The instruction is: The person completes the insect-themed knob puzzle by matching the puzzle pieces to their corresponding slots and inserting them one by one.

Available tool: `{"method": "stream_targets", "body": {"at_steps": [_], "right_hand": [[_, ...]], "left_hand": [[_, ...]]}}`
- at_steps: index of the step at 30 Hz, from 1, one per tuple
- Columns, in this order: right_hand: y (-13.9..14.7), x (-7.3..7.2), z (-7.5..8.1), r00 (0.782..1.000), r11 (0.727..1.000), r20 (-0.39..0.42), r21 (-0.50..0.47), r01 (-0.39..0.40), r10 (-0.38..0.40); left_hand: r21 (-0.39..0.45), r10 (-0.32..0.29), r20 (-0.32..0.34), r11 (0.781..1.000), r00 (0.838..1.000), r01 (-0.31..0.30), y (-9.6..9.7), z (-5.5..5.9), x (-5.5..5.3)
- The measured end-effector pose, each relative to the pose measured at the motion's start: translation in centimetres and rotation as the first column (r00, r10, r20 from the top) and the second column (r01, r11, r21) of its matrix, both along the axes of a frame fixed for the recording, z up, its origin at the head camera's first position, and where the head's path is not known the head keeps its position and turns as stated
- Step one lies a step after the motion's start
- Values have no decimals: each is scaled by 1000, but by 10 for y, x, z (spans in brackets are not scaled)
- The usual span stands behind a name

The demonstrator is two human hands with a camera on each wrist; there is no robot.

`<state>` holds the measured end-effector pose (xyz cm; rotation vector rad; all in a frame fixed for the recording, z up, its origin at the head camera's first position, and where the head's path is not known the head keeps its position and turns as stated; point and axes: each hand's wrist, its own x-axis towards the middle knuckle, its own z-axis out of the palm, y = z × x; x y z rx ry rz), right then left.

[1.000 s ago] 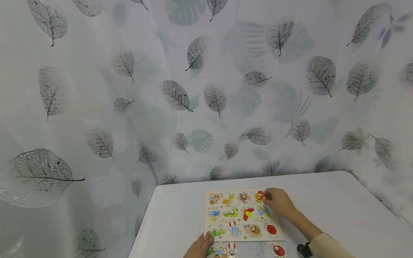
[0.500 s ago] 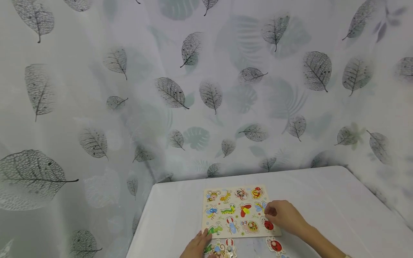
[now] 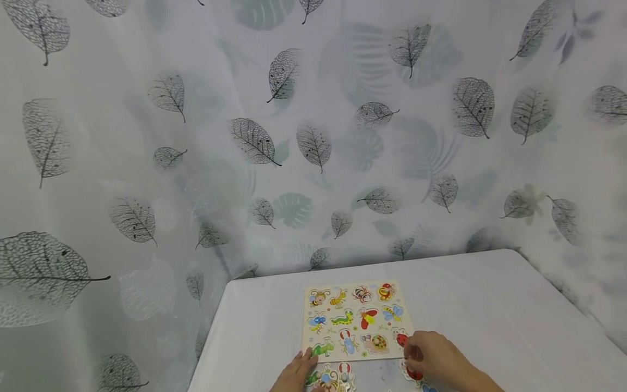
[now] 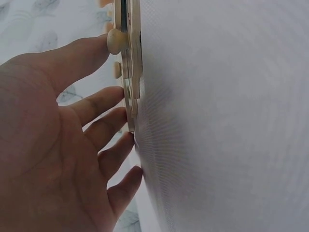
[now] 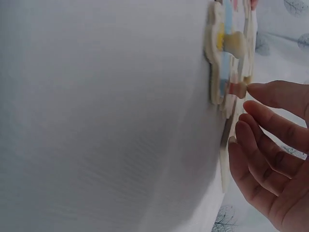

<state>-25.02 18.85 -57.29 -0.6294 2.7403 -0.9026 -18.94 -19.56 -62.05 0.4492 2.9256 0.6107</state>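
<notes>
A wooden peg puzzle board [image 3: 355, 355] with printed insects lies on the table. My left hand [image 3: 294, 373] rests at its front left corner, fingers nearly straight. In the left wrist view, the left thumb touches a wooden knob [image 4: 116, 42]. My right hand [image 3: 437, 359] is at a loose ladybug piece [image 3: 413, 374] below the board's front right corner. In the right wrist view, the right thumb reaches a small knob [image 5: 238, 90], with the index fingertip slightly apart from it. A bee piece [image 3: 328, 384] and a stag beetle piece [image 3: 345, 372] lie near the left hand.
A white cloth covers the table [image 3: 470, 305]. Part of a blue piece [image 3: 429, 389] shows at the bottom edge of the head view, beside the right hand. Behind the table hangs a leaf-patterned curtain [image 3: 313, 218].
My right hand has moved from the board's top right corner down its right side to the loose ladybug piece. The left hand stays at the corner. The head view has shifted slightly.
</notes>
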Motion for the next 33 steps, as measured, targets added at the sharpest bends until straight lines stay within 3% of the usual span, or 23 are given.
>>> {"method": "stream_targets", "body": {"at_steps": [11, 21, 33], "right_hand": [[-4, 7, -8, 996, 999, 89, -44, -17, 21], [1, 9, -15, 998, 997, 19, -58, -57, 58], [-2, 9, -1, 998, 999, -52, -32, -42, 40]], "left_hand": [[-9, -3, -20, 1000, 1000, 3, -1, -3, -1], [-2, -20, -44, 1000, 999, 20, -2, -6, -2], [15, 15, -32, 1000, 999, -14, 0, -4, 0]]}}
